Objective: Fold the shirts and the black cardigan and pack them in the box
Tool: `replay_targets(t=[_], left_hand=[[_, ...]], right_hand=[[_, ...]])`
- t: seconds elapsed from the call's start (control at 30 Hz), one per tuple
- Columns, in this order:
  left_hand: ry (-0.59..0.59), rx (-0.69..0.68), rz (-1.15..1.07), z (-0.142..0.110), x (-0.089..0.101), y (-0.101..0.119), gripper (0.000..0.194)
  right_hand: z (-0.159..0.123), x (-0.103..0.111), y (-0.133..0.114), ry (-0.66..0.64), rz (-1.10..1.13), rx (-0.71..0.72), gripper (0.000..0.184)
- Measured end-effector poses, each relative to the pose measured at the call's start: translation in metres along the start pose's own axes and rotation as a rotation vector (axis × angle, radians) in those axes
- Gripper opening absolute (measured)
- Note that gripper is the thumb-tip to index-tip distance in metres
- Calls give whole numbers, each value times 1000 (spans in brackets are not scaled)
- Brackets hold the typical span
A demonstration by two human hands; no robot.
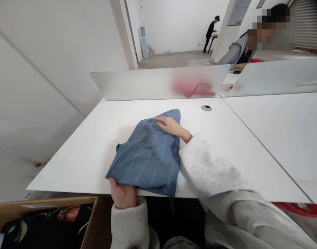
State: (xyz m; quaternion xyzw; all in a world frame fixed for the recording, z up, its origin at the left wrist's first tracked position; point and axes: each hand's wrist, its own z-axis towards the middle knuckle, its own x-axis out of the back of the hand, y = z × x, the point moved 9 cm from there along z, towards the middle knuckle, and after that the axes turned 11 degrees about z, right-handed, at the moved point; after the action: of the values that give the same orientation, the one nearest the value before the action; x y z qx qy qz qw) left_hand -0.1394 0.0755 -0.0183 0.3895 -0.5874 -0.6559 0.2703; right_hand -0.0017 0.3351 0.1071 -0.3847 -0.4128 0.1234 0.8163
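A folded blue checked garment [148, 155] with thin white lines lies on the white table, its near edge reaching the table's front edge. My left hand [123, 194] grips the near left corner, the thumb at the edge and the fingers hidden underneath the cloth. Across the upper part of the garment rests my right hand [171, 126], open and flat, with its fingers stretched out to the left. A small fold of cloth sticks out along the garment's left side.
A frosted divider [137, 84] runs along the back of the white table [78, 155], a red shape blurred behind it. A cable hole [206, 108] lies at the back right. At lower left stands a cardboard box [92, 221] holding dark items. Two other people are beyond the divider.
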Motion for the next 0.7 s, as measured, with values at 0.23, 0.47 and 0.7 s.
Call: replay_targets(t=[0.23, 0.47, 0.7], left_hand=[[234, 8, 76, -2, 20, 3, 58], [-7, -1162, 985, -92, -44, 89, 50], [-434, -1391, 1198, -120, -86, 61, 45]], right_hand=[[-27, 13, 58, -16, -441, -53, 49], [-31, -4, 79, -127, -549, -82, 48], [-28, 0, 67, -112, -578, -38, 45]])
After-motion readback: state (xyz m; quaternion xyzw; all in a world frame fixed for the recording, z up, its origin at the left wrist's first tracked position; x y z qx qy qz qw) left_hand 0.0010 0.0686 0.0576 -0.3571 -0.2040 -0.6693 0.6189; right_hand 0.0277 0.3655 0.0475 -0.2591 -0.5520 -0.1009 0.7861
